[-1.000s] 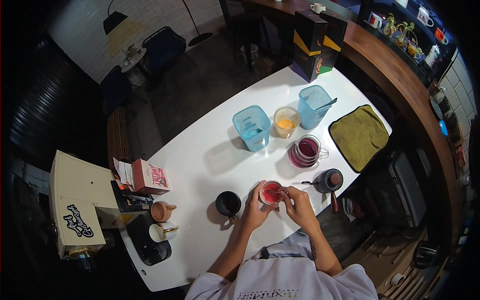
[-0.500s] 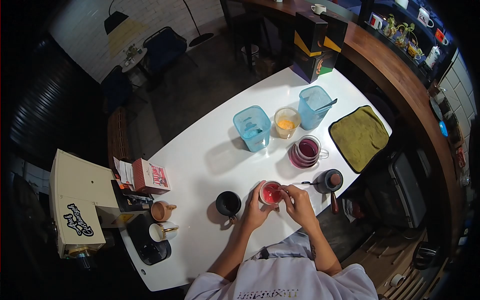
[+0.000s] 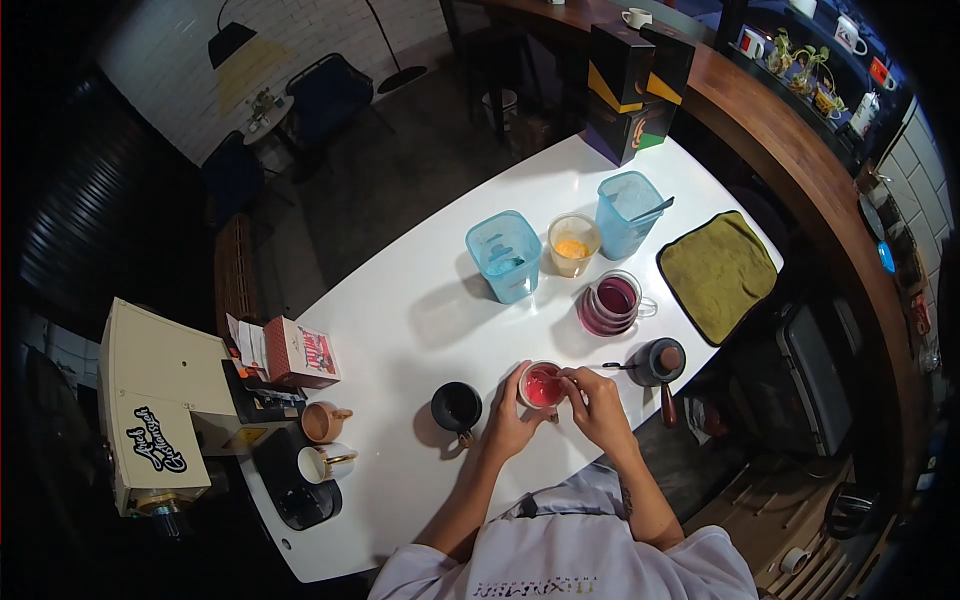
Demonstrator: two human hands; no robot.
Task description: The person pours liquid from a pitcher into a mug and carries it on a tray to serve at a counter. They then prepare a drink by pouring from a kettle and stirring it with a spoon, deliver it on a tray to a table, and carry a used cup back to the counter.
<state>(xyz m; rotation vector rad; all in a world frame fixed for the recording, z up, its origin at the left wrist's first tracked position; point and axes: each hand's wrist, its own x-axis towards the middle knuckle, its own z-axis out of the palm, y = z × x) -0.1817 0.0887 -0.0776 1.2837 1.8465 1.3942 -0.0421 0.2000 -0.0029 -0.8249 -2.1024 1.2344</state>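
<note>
A small cup with red contents (image 3: pixel 541 384) is near the front edge of the white table (image 3: pixel 400 350). My left hand (image 3: pixel 511 420) is wrapped round its left side. Over the cup's right rim, my right hand (image 3: pixel 596 408) pinches a thin utensil that dips into the red contents; most of the utensil is hidden by the fingers. A black cup (image 3: pixel 457 407) stands to the left of my left hand. Right of my right hand is a dark pot (image 3: pixel 658 362) with a wooden handle. A glass server of dark red liquid (image 3: pixel 613 303) stands behind it.
Two blue containers (image 3: pixel 503 258) (image 3: pixel 629 215) flank a glass with orange contents (image 3: pixel 573 246). A green cloth (image 3: pixel 720 275) lies at the right, with black boxes (image 3: pixel 635 95) at the far end. Cups (image 3: pixel 323 422) (image 3: pixel 326 463) and a cream machine (image 3: pixel 160 400) are at the left.
My right fingers and the utensil have shifted slightly over the red cup. My left hand keeps its hold, and the other objects have not moved.
</note>
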